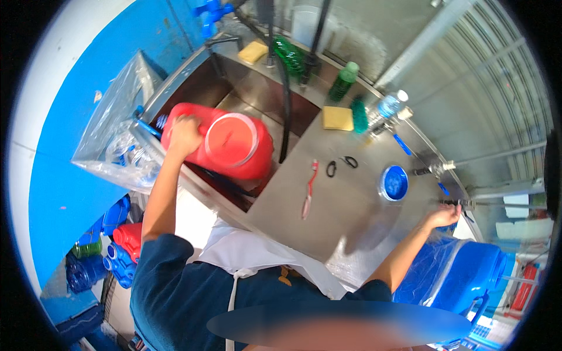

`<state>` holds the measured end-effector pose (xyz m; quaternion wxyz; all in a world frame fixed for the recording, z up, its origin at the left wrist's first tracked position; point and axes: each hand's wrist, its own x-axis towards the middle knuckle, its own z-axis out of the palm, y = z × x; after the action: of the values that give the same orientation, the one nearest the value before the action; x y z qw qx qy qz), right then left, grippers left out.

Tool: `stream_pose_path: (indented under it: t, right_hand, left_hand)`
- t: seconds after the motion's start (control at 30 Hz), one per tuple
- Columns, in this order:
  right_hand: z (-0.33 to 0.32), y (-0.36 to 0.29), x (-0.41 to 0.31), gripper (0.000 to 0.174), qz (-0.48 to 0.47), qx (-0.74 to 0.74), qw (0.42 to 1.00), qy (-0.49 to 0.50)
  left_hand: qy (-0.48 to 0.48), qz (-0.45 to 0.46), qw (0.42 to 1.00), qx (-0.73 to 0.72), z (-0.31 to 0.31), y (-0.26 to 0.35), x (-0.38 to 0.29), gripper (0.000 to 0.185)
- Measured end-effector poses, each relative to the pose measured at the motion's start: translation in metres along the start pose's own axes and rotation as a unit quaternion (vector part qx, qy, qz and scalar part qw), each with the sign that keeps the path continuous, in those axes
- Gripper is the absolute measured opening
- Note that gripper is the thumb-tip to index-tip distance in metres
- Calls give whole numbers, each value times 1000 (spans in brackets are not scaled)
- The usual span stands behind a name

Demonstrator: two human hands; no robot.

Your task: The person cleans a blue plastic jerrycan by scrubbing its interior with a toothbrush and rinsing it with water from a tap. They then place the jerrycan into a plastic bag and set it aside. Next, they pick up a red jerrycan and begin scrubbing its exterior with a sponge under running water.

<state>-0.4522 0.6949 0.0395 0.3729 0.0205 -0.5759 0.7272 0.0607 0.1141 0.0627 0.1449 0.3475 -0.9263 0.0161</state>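
Note:
My left hand (186, 134) grips the handle of a red plastic water jug (263, 151), which is tilted over the stainless steel sink basin (303, 107). A pale ring circles the jug's round red face, turned up towards me. Far to the right, my right hand (443, 216) is at a valve (466, 204) on the counter's back edge, its fingers curled around the fitting and partly hiding it. Between my arms, a red toothbrush (311, 188) and black-handled scissors (340, 166) lie on the steel counter (281, 206). A blue round tub (394, 183) stands nearer my right hand.
Behind the basin are a black hose (285, 114), a yellow sponge (253, 52) and green bottles (344, 82). Another sponge (337, 118) lies on the counter. A clear plastic bag (118, 131) hangs at left. A large blue container (452, 272) stands at right; several jugs (120, 263) sit low at left.

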Motion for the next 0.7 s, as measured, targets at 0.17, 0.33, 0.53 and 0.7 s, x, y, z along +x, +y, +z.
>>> stream_pose_path:
  t: [0.17, 0.33, 0.53, 0.7]
  right_hand:
    - [119, -143, -233, 12, -27, -98, 867, -487]
    - [246, -252, -366, 18, -136, -46, 799, -584]
    - [362, -216, -448, 22, -68, -270, 744, -608]
    - [332, -75, -426, 47, -110, -553, 625, -541]
  left_hand:
    - [-108, -59, 992, -3, 4, -16, 74, 30]
    - [-210, 47, 974, -69, 2, -48, 126, 34]
    - [-307, 69, 902, -294, 7, -108, 134, 41]
    - [-264, -16, 886, -380, 22, -149, 123, 41]
